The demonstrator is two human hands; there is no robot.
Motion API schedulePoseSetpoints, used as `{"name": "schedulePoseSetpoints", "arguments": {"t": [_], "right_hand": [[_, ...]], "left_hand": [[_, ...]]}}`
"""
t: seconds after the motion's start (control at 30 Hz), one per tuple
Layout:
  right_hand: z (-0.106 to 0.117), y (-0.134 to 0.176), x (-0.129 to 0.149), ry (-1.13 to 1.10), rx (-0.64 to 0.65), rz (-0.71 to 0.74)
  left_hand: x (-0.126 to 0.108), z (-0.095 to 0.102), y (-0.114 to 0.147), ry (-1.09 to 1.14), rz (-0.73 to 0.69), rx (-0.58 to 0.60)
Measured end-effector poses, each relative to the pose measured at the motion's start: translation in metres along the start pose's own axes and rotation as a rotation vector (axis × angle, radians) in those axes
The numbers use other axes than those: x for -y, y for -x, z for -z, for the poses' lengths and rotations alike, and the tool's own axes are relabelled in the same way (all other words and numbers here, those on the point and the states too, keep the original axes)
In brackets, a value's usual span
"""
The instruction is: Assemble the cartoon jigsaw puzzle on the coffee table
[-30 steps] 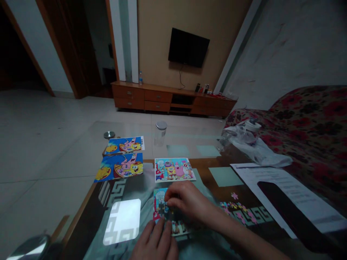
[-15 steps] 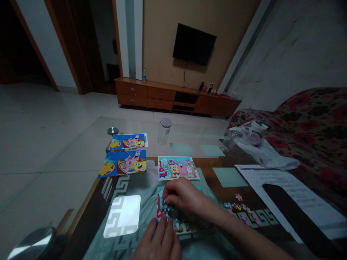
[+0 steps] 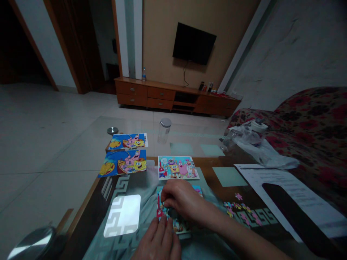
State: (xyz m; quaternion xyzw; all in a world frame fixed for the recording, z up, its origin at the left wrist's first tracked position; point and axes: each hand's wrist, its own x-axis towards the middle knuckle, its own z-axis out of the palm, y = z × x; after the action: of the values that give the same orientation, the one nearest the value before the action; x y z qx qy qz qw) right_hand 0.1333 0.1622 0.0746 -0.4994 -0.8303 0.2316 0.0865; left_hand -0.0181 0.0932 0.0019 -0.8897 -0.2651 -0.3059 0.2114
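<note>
In the head view, a partly assembled cartoon jigsaw puzzle [image 3: 159, 212] lies on the glass table right in front of me. My left hand [image 3: 159, 240] rests along its lower left edge with the fingers stretched out flat. Above the puzzle's middle is my right hand [image 3: 180, 200], thumb and fingertips pinched together and pointing down at the left part. Whatever the pinch holds, if anything, is hidden. My right hand and forearm cover much of the puzzle. Just beyond it lies a matching picture card [image 3: 179, 168]. Loose jigsaw pieces [image 3: 240, 207] are scattered to the right of my forearm.
Two blue cartoon pictures [image 3: 123, 162] lie at the left. Farther off stands a clear jar [image 3: 164, 131] with a metal lid. Printed paper [image 3: 260, 177], a dark phone-like slab [image 3: 292, 213] and a plastic bag [image 3: 265, 151] are on the right.
My right hand has shifted slightly left and down over the puzzle, uncovering a bit of its upper right corner. My left hand stays in place.
</note>
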Motion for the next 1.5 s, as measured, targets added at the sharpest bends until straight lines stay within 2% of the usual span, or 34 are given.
{"name": "schedulePoseSetpoints", "arguments": {"t": [0.27, 0.87, 1.1, 1.3, 1.5], "right_hand": [[0.005, 0.006, -0.001, 0.043, -0.064, -0.063], [0.003, 0.01, 0.005, 0.06, 0.042, -0.102], [-0.002, 0.012, -0.002, 0.042, 0.001, -0.058], [0.009, 0.013, 0.005, 0.051, 0.063, 0.053], [0.015, 0.008, 0.011, 0.173, 0.116, 0.116]], "left_hand": [[0.0, 0.003, -0.004, 0.008, 0.018, -0.031], [0.002, 0.01, -0.011, -0.008, 0.044, -0.069], [0.0, 0.008, -0.01, 0.005, 0.051, -0.046], [-0.001, 0.008, -0.007, -0.002, 0.046, -0.03], [0.0, 0.006, -0.004, 0.0, 0.024, -0.014]]}}
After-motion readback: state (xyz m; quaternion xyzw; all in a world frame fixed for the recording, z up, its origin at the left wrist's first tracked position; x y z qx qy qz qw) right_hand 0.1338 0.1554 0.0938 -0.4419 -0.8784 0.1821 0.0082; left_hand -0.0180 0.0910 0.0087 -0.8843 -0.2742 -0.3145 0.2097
